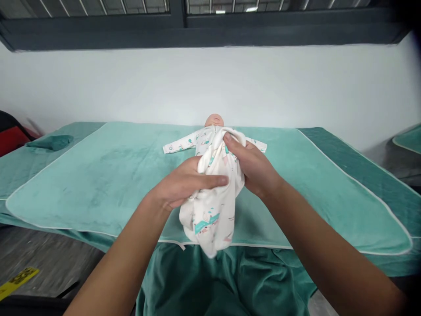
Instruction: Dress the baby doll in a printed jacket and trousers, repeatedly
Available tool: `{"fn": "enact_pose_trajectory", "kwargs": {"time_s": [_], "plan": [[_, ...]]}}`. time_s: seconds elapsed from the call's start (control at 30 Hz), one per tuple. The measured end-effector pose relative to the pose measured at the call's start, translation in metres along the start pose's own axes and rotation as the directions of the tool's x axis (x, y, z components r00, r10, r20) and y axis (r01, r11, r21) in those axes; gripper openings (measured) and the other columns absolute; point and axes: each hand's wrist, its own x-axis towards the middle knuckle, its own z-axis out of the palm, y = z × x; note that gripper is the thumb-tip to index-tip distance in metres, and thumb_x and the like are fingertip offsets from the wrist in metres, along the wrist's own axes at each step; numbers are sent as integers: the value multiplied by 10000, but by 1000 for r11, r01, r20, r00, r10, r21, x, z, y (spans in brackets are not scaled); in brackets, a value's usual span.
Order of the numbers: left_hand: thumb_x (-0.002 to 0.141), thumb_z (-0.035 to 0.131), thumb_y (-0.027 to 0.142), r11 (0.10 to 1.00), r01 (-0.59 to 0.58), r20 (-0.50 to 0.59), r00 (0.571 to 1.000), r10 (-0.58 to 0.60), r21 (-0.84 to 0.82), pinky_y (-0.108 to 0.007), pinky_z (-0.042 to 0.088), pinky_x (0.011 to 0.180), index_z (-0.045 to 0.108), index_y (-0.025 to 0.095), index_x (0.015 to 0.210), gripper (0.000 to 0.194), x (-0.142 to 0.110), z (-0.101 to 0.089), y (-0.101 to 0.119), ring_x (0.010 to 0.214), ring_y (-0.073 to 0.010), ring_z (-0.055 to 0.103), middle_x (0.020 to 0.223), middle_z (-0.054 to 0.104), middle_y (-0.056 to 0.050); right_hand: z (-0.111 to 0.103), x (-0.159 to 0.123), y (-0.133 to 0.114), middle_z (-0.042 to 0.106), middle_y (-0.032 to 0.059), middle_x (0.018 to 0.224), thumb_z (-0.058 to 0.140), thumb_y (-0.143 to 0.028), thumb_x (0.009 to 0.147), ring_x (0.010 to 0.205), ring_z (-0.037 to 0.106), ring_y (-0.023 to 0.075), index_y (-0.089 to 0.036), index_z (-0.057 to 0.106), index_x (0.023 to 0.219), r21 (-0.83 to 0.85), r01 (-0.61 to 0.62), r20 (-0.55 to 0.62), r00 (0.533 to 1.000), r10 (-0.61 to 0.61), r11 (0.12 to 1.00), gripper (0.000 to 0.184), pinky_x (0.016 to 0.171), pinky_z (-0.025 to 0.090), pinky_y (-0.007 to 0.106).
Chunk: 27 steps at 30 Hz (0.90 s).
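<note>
In front of me hangs a white baby garment [210, 219] with a teal and pink print, bunched up so that I cannot tell its exact cut. My left hand [184, 182] grips its left side, thumb lying across the cloth. Higher up on the right, my right hand [255, 164] pinches the gathered top edge between thumb and fingers. Behind it a baby doll [214, 119] lies on its back, arms spread, in a printed white long-sleeved top [181, 143]. The held cloth hides most of the doll's body and legs.
A light green blanket [88, 175] with white edging covers the table, over a darker green cover [355, 162]. A white wall [210, 83] rises behind, below a dark window frame [98, 37]. Dark green cloth [226, 281] bunches at the near edge. A red and black object [11, 138] stands far left.
</note>
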Motion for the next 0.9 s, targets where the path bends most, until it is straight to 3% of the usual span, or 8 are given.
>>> {"fn": "enact_pose_trajectory", "kwargs": {"time_s": [0.1,0.2,0.3,0.43,0.57,0.63,0.77,0.9], "plan": [[741,789,327,995,-86,-118,990,79,-54,-430,585,772,687,152,1102,414,1,-7,-4,893,-312,718,952,747,-105,-2,-5,10,705,33,805,627,-636,838,762,679,213,-223,674,1088,91,-21,53,998,17,996,485,663,550,330],[803,725,325,966,-236,-278,939,201,-100,-395,581,805,665,176,1127,362,5,-13,-9,923,-283,716,1009,741,-87,-12,-14,26,719,31,841,724,-548,798,754,679,193,-210,693,1046,63,-166,231,962,147,984,421,670,550,311],[815,712,336,969,-198,-285,947,150,-146,-366,578,798,651,190,1153,373,7,-14,-17,930,-268,713,1018,738,-79,-18,-19,37,730,42,865,835,-431,706,765,686,204,-182,706,995,-38,-255,313,915,254,966,403,685,558,319],[838,684,444,978,-8,-130,991,-20,-210,-364,571,761,650,164,1190,451,2,-15,-30,883,-270,714,979,741,-112,-16,-17,35,727,35,843,729,-538,784,742,690,223,-209,683,1091,119,-124,49,992,118,985,452,677,564,355],[731,805,336,990,131,95,988,-125,-56,-357,553,788,675,167,1158,477,-6,-23,-35,928,-270,700,1009,741,-106,-16,-26,35,728,49,880,666,-562,830,803,698,251,-226,632,1209,210,-130,-80,985,150,969,508,699,554,367],[707,816,298,986,160,132,977,-166,49,-358,539,806,675,176,1143,475,-8,-25,-35,967,-270,683,1037,733,-95,-22,-41,47,725,56,866,669,-565,827,769,691,251,-221,644,1173,211,-178,-102,974,203,961,489,672,538,358],[790,698,321,921,162,-45,987,-156,354,-313,491,712,662,188,998,250,-7,-19,-44,877,-228,656,969,704,-50,-40,-77,90,702,35,836,739,-495,786,700,644,208,-214,652,1024,174,-273,-163,939,301,946,378,631,487,313],[816,521,192,641,148,-171,985,-26,753,-290,401,631,577,210,873,83,0,-3,-65,816,-211,608,881,644,-32,-52,-96,132,646,-7,749,714,-425,795,685,569,176,-199,607,861,-132,-310,-366,898,245,941,259,613,425,274]]}}
